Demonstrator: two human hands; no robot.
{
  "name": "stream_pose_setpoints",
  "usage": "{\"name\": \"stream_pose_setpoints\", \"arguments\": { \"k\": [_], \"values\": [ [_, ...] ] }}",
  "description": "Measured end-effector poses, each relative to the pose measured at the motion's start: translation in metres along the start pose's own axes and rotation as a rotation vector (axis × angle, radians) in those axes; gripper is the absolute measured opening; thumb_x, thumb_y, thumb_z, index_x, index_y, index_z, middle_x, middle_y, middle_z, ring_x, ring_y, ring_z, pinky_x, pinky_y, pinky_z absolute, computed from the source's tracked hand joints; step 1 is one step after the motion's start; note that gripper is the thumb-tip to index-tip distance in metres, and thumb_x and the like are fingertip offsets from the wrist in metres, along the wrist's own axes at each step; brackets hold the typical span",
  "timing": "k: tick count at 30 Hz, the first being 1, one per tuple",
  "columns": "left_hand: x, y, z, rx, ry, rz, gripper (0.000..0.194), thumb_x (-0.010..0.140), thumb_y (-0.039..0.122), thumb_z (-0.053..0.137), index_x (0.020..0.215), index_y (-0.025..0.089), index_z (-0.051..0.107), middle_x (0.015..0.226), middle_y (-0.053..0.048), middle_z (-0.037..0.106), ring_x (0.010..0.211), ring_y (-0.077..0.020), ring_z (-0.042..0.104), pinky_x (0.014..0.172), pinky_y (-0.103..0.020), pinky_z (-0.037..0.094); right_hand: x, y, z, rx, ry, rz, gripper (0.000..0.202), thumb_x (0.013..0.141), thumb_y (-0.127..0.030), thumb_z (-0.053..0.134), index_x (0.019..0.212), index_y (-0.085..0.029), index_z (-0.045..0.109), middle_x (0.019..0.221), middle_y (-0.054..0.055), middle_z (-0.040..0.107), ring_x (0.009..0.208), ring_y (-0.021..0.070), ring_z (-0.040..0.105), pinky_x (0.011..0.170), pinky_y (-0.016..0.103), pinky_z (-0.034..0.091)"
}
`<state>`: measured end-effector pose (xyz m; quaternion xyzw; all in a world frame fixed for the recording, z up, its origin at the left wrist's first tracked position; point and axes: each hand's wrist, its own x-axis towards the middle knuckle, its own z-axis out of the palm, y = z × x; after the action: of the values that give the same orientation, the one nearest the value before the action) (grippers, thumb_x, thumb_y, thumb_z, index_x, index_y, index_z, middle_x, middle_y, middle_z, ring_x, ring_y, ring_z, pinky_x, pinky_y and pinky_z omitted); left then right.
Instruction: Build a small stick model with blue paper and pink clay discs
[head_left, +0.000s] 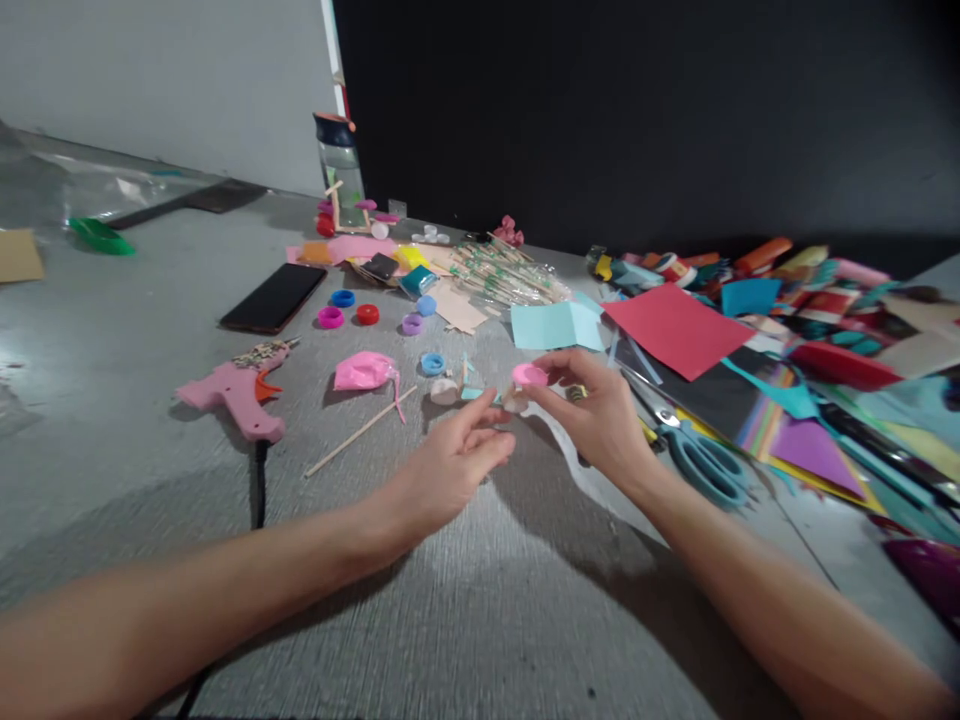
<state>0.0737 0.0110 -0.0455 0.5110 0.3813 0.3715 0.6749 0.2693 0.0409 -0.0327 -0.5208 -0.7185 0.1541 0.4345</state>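
Right, so the pink cap [529, 375] is in the right hand [604, 415], pinched between thumb and fingers, near mid-table. A pale piece [515, 402] shows just under the cap; can't tell if it's attached or gripped too.

Left hand [450, 455]: loosely released, fingers a bit curled, nothing visible in the grasp. Its fingertips sit by the pale piece and a small teal strip [471, 394]; contact unclear.

Just left of the strip: a pale disc [443, 392], with a blue cap [433, 364] behind it. Further left, a pink pouch [364, 372] with a thin tail, and a stick [356, 435] lying diagonally on the table [480, 620] in front of it.

Far left: pink glue gun [236, 395] on its side, nozzle pointing away, black cord [258, 485] running toward the near edge. Phone [276, 297] behind it, screen dark. Between phone and pouch, some loose caps, incl. a red cap [367, 314] and a magenta cap [330, 318].

Right side: blue-handled scissors [705, 465] beside the right forearm, red sheet [679, 325] beyond, lots of craft stuff piled past that. Bottle [341, 165] upright at the back.
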Motion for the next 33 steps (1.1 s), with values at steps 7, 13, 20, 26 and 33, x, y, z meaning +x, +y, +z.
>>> {"name": "stream_pose_setpoints", "arguments": {
  "k": [7, 13, 20, 26, 33],
  "values": [
    [-0.009, 0.024, 0.000, 0.038, 0.059, 0.064, 0.045, 0.093, 0.033, 0.065, 0.135, 0.022, 0.059, 0.134, -0.011, 0.063, 0.118, -0.0245, 0.062, 0.098, -0.039, 0.048, 0.002, 0.007, -0.006, 0.093, -0.105, -0.029, 0.017, 0.089, -0.027, 0.070, 0.105, -0.020, 0.068, 0.104, 0.006, 0.071, 0.091, 0.0187, 0.064, 0.085, 0.038, 0.051],
    [0.004, 0.066, -0.021, 0.441, 0.154, 0.288, 0.028, 0.083, 0.032, 0.076, 0.110, 0.022, 0.075, 0.115, -0.007, 0.071, 0.109, -0.0273, 0.062, 0.097, -0.039, 0.046, 0.023, 0.020, -0.020, 0.265, -0.360, -0.059, 0.022, 0.091, -0.031, 0.069, 0.110, -0.020, 0.068, 0.109, 0.007, 0.072, 0.097, 0.0193, 0.067, 0.086, 0.038, 0.054],
    [0.048, 0.084, -0.036, 0.904, -0.006, 0.457, 0.016, 0.077, 0.029, 0.077, 0.092, 0.021, 0.077, 0.103, -0.006, 0.073, 0.109, -0.0301, 0.060, 0.106, -0.044, 0.036, 0.045, 0.027, -0.021, 0.377, -0.505, -0.070, 0.028, 0.089, -0.034, 0.072, 0.112, -0.018, 0.068, 0.111, 0.008, 0.071, 0.101, 0.0188, 0.067, 0.085, 0.036, 0.055],
    [0.074, 0.082, -0.038, 1.170, -0.169, 0.482, 0.028, 0.080, 0.038, 0.076, 0.099, 0.019, 0.076, 0.104, -0.009, 0.071, 0.109, -0.0323, 0.058, 0.103, -0.045, 0.031, 0.033, 0.034, -0.009, 0.400, -0.339, 0.000, 0.035, 0.087, -0.035, 0.076, 0.115, -0.018, 0.064, 0.105, 0.006, 0.069, 0.089, 0.0165, 0.065, 0.081, 0.036, 0.055],
    [0.089, 0.080, -0.032, 1.235, -0.244, 0.426, 0.028, 0.075, 0.044, 0.079, 0.088, 0.019, 0.076, 0.097, -0.009, 0.069, 0.109, -0.0340, 0.058, 0.103, -0.046, 0.027, 0.012, 0.036, 0.004, 0.346, -0.184, -0.038, 0.028, 0.089, -0.029, 0.076, 0.111, -0.020, 0.063, 0.106, 0.005, 0.067, 0.095, 0.0176, 0.063, 0.090, 0.038, 0.052]
  ]
}}
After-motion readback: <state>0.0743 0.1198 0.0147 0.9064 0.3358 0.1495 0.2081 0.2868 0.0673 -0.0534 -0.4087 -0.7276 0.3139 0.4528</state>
